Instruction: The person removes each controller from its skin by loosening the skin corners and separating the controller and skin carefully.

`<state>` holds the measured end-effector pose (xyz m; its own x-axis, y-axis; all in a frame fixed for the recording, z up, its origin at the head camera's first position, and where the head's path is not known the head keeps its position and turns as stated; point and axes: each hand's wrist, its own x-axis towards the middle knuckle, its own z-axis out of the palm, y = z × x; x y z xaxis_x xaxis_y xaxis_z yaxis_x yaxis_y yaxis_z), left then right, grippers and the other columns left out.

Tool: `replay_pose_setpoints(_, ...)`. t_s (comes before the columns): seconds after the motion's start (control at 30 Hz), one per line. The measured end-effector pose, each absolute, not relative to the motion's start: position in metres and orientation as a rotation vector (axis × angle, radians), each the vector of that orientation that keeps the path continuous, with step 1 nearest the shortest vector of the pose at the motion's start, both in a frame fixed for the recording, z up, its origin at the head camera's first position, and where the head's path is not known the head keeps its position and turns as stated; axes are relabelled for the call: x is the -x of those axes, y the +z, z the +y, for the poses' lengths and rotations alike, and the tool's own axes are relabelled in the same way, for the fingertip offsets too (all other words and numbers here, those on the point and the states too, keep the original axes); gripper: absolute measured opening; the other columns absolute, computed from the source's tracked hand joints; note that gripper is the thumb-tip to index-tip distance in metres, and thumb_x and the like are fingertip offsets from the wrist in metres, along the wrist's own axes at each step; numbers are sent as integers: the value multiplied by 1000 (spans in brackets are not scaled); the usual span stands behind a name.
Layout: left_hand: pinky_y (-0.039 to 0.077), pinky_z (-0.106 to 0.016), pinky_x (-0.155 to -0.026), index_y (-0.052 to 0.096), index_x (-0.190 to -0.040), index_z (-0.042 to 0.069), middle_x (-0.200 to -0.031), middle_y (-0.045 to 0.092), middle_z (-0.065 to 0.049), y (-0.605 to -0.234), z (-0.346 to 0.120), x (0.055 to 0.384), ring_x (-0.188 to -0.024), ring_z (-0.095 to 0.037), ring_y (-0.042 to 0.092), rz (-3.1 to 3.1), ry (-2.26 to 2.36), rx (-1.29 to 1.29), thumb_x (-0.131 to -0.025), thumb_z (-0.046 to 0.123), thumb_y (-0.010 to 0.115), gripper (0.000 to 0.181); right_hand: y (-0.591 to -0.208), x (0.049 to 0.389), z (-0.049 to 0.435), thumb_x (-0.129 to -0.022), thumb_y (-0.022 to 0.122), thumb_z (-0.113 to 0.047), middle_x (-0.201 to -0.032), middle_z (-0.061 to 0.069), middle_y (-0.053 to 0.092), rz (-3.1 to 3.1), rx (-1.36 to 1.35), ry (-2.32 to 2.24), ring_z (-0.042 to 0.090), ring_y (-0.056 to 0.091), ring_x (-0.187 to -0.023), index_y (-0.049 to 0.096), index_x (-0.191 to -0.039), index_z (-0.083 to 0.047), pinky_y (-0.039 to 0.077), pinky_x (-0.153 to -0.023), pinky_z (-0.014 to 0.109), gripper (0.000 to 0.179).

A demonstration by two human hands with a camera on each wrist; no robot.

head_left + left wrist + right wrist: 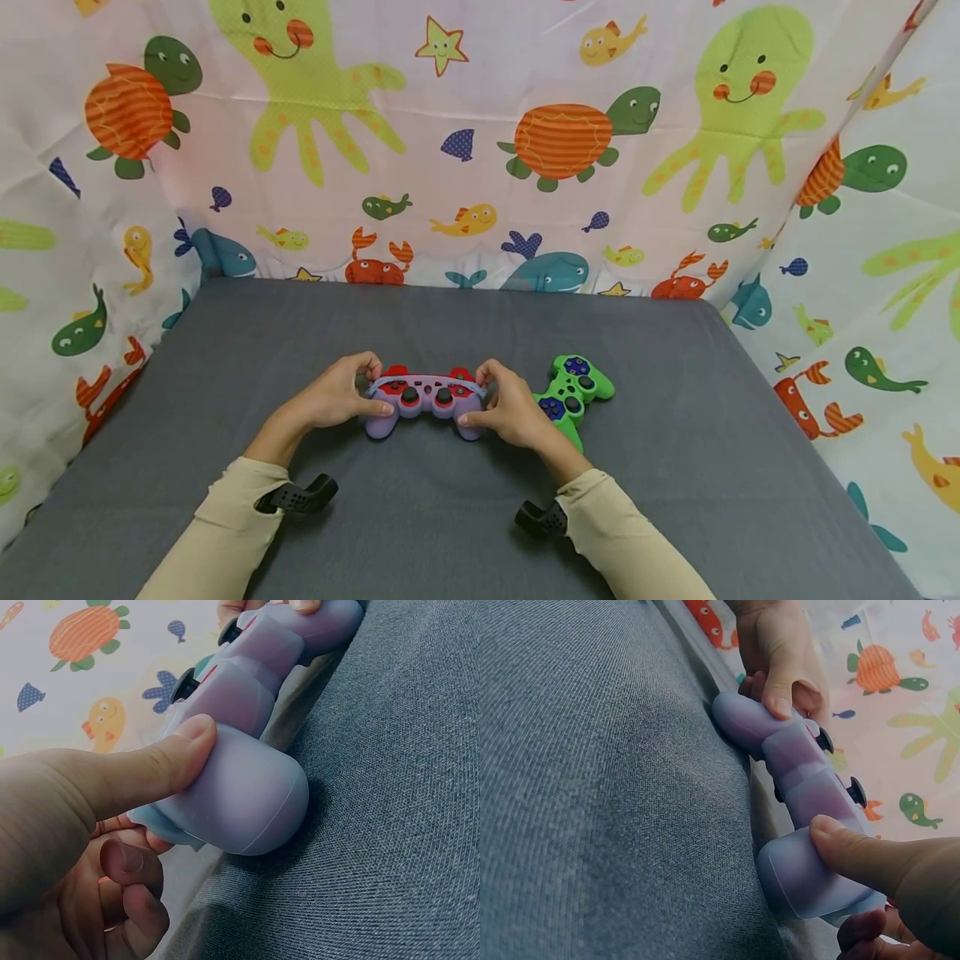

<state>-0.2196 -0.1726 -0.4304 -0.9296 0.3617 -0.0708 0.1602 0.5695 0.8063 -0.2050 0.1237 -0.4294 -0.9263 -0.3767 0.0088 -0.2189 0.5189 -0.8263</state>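
A red game controller (460, 389) sits in a pale purple, translucent soft cover (381, 426) near the middle of the grey table. Its two black thumbsticks stick up through the cover. My left hand (339, 397) grips the left end; in the left wrist view its thumb presses on the cover's rounded handle (251, 791). At the other end my right hand (513, 407) pinches the cover, thumb on the handle (795, 874) and fingers behind. A bluish edge of the cover is pulled up along the controller's far side. The controller's underside is hidden.
A green game controller (577, 385) with dark blue buttons lies just right of my right hand, partly behind it. The grey cloth-covered table (450, 533) ends at a curtain (480, 175) printed with sea animals. Black wrist devices (302, 495) sit on both forearms.
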Motion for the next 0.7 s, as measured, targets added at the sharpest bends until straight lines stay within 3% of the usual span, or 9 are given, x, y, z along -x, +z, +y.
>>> replay_pose_setpoints(0.1, 35, -33, -66, 49, -99, 6, -103, 53, -12, -430, -173, 220, -81, -22, 47, 2581, 1284, -435, -79, 19, 88, 46, -428, 205, 123, -79, 88, -11, -104, 12, 54, 2595, 507, -1369, 10, 39, -48, 50, -104, -7, 37, -50, 24, 46)
replay_pose_setpoints(0.3, 36, -35, -74, 50, -97, 7, -102, 56, -10, -430, -173, 221, -100, -26, 50, 2611, 1252, -427, -78, 23, 89, 45, -429, 205, 123, -79, 88, -13, -102, 12, 56, 2608, 508, -1364, 10, 43, -48, 51, -102, -7, 39, -49, 25, 44)
replay_pose_setpoints(0.7, 36, -34, -70, 52, -94, 8, -99, 57, -9, -429, -172, 222, -91, -24, 51, 2654, 1177, -378, -77, 28, 89, 45, -427, 204, 122, -80, 87, -14, -95, 12, 58, 2632, 488, -1335, 10, 45, -48, 53, -99, -7, 39, -49, 25, 39)
